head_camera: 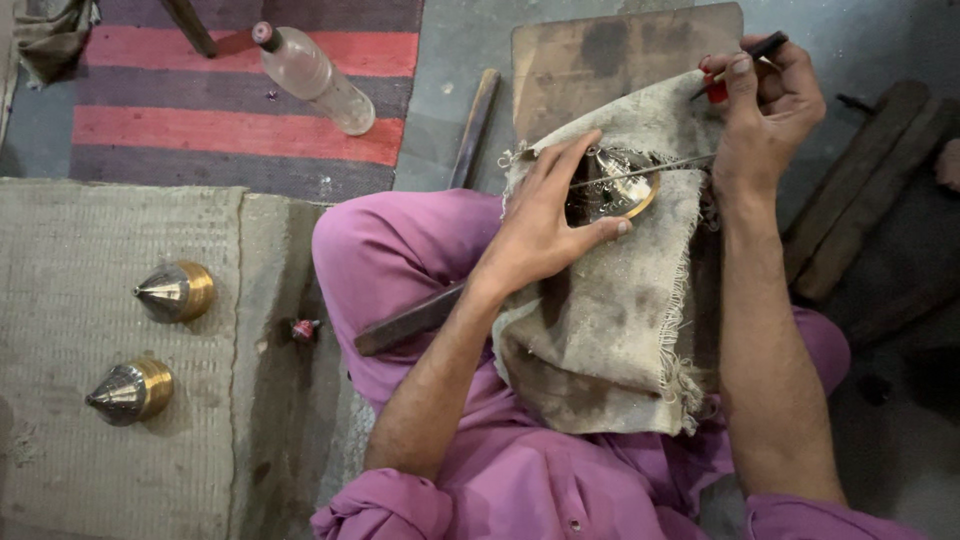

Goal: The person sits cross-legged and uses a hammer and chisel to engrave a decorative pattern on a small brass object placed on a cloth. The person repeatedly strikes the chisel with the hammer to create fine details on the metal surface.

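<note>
Currently seated on floor, knee up, frayed burlap cloth draped over pink-trousered thigh. Left hand pressed down on brass workpiece, fingers spread across its top, thumb hooked under lower rim, so clamped on piece against cloth. Workpiece roughly at centre-right, on upper part of cloth, gold rim showing, darker patterned surface partly hidden by fingers. Right hand raised just beyond cloth edge, fingers closed in pinch on thin tool with red and dark handle; long slim metal shaft running from there across to workpiece, tip at or near its surface, exact contact not readable. Worn wooden board under far end of cloth. Wooden stick lying on concrete beside board, another dark bar poking out under left forearm. Two finished cone-shaped brass pieces well apart from hands, lying on woven mat at left, points facing left. Small red-tipped item on mat edge, too small to identify. Clear plastic bottle lying tilted on red and purple striped rug at top left.
</note>
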{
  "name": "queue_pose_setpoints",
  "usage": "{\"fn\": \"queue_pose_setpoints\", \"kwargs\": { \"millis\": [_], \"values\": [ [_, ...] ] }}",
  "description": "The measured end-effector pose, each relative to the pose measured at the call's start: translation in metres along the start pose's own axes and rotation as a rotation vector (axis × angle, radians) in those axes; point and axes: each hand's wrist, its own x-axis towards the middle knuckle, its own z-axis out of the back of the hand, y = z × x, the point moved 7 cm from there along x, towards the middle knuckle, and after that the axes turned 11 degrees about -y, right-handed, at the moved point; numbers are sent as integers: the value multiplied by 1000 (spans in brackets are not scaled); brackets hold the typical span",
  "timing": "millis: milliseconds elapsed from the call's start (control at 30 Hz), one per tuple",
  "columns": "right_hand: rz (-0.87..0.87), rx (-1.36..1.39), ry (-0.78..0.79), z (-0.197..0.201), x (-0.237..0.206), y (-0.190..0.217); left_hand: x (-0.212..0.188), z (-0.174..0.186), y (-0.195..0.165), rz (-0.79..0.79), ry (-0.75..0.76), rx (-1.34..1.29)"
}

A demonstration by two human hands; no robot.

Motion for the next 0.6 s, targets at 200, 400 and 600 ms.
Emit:
{"fn": "queue_pose_setpoints", "kwargs": {
  "millis": [200, 400, 600],
  "values": [
    [-7, 10, 16, -3, -3, -1, -1, -1, 6, 0, 4, 9],
    [-7, -38, 18, -4, -4, -2, 0, -7, 14, 55, 43, 24],
    [2, -17, 25, -5, -4, -3, -1, -6, 15, 53, 40, 37]
  ]
}}
